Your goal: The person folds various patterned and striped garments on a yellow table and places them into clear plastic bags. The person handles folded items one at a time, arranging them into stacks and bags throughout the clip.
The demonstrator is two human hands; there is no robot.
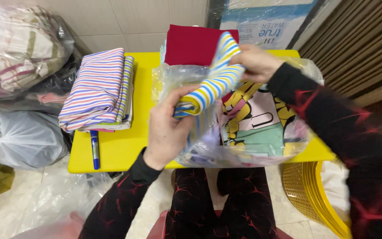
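Both hands hold one folded cloth (213, 84) striped yellow, blue and white, above a clear plastic bag (244, 150) on the yellow table (120, 148). My left hand (166, 128) grips its near end. My right hand (257, 62) pinches its far end. Inside the bag lie printed fabrics in yellow, pink and green (253, 121). A folded red cloth (191, 44) lies behind the bag.
A stack of folded cloths (98, 90) striped pink, blue and white sits on the table's left part, with a blue pen (95, 150) in front of it. Filled plastic bags (21, 48) stand on the left floor. A yellow plastic basket (310, 190) is at the right.
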